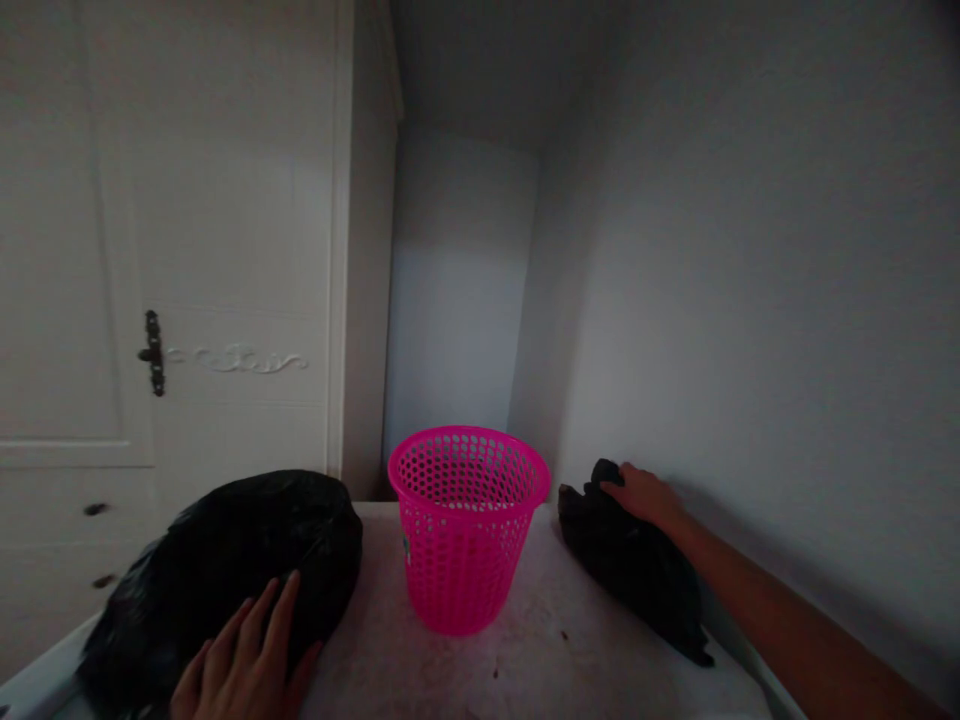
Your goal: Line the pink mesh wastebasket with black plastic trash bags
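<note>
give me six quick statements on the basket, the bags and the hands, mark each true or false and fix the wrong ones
1. The pink basket stands between the left bag and the right bag. True.
2. The right hand is at the far end of the right bag. True.
3. The left hand is inside the basket. False: it is at the left bag.
4. The basket lies on its side. False: it stands upright.
5. Both bags are black. True.
6. The basket's walls have no holes. False: they are full of holes.
</note>
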Available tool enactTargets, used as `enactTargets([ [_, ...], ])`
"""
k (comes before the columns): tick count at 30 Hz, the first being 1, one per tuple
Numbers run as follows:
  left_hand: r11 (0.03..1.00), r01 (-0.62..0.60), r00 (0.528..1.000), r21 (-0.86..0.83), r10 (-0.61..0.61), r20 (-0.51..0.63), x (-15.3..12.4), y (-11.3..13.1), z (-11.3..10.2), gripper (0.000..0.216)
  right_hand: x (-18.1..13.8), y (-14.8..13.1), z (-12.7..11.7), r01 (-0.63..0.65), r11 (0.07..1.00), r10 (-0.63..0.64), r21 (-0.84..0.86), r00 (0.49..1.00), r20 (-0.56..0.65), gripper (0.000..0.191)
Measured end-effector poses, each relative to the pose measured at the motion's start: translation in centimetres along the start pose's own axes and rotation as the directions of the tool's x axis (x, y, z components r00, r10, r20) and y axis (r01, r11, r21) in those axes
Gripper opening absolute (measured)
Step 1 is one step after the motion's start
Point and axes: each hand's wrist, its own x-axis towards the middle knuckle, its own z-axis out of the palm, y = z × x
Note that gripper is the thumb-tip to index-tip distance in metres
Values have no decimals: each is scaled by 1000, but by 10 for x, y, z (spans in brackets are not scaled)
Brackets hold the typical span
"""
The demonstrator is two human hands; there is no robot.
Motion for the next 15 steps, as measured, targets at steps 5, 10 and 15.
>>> enactTargets([
  [5, 999, 12, 952, -34, -1, 307, 10, -11, -1, 58, -7, -19, -17, 111, 980, -60, 168, 957, -285, 43],
  [10, 942, 321, 854, -98, -243, 461, 49, -6, -28, 52, -22, -56, -42, 422, 804, -157, 419, 830, -535, 40],
  [15, 690, 629, 772, -359, -609, 182, 116, 7, -72, 32, -54, -107, -69, 674, 581, -265, 456, 686, -677, 45],
])
